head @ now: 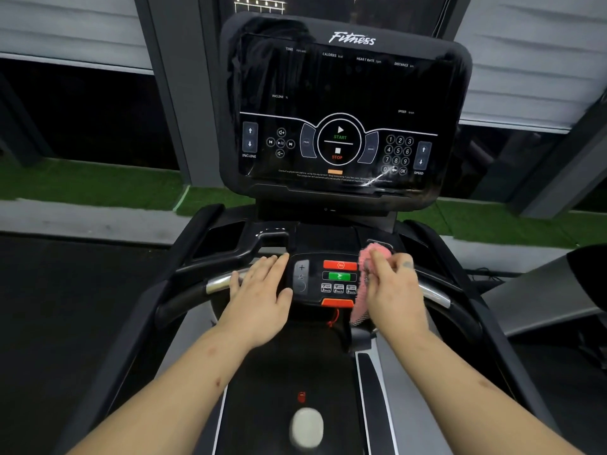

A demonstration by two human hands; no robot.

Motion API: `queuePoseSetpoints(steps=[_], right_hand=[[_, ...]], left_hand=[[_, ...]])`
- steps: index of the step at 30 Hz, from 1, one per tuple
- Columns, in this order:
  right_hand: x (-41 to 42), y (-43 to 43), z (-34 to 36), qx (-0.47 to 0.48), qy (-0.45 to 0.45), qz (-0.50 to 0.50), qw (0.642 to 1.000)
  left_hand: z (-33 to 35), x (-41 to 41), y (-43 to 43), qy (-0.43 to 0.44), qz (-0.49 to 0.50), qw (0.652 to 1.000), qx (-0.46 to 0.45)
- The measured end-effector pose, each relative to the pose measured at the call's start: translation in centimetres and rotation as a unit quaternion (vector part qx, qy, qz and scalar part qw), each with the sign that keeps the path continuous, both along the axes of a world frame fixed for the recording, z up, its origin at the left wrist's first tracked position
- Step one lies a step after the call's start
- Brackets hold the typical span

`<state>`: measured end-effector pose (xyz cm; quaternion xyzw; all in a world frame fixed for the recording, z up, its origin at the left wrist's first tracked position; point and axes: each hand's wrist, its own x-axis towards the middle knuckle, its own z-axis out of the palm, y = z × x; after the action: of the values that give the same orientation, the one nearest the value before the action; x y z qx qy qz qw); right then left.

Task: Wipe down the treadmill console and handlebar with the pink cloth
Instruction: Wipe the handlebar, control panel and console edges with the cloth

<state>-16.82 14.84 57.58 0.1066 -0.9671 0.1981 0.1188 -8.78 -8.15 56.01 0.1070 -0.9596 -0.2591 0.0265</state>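
Observation:
The treadmill's black console screen (341, 103) stands upright ahead of me, dark except for printed labels and buttons. Below it is a small control panel (338, 280) with red and green buttons, set in the middle of the handlebar (220, 283). My right hand (392, 287) holds the pink cloth (364, 274) against the panel's right edge; the cloth hangs down past the handlebar. My left hand (259, 290) lies flat with straight fingers on the handlebar, just left of the panel.
An orange safety key (337, 303) with a red cord sits at the panel's lower edge. A pale oval object (306, 427) lies on the black belt (272, 372) below. Green turf (98, 182) and grey window frames lie beyond the console.

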Motion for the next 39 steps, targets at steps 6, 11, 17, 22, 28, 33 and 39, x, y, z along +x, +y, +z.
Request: queuePoseSetpoints(steps=[6,11,17,22,28,33,39], right_hand=[[0.7,-7.2,2.1,0.094,-0.033,0.094,0.991],[0.6,-10.8,2.2,0.176,-0.011,0.185,0.967],[-1.4,-7.0,3.4,0.157,-0.031,0.126,0.979],[-2.9,-2.3,3.6,0.110,-0.064,0.066,0.990],[-3.0,1.6,2.6,0.040,-0.100,-0.017,0.994],[-2.5,0.1,2.8,0.069,-0.076,0.001,0.995],[-1.3,-4.7,3.4,0.155,-0.031,0.088,0.983]], left_hand=[[-0.1,0.1,-0.1,-0.002,-0.004,1.000,0.001],[0.1,0.0,0.0,0.002,-0.004,1.000,0.007],[0.3,0.2,-0.2,0.002,-0.005,1.000,0.000],[0.4,0.3,-0.1,0.000,-0.006,1.000,0.007],[0.4,0.3,-0.2,-0.002,-0.009,1.000,0.006],[0.5,0.1,0.1,-0.004,-0.003,1.000,0.005],[0.7,0.2,0.2,-0.010,-0.007,1.000,0.008]])
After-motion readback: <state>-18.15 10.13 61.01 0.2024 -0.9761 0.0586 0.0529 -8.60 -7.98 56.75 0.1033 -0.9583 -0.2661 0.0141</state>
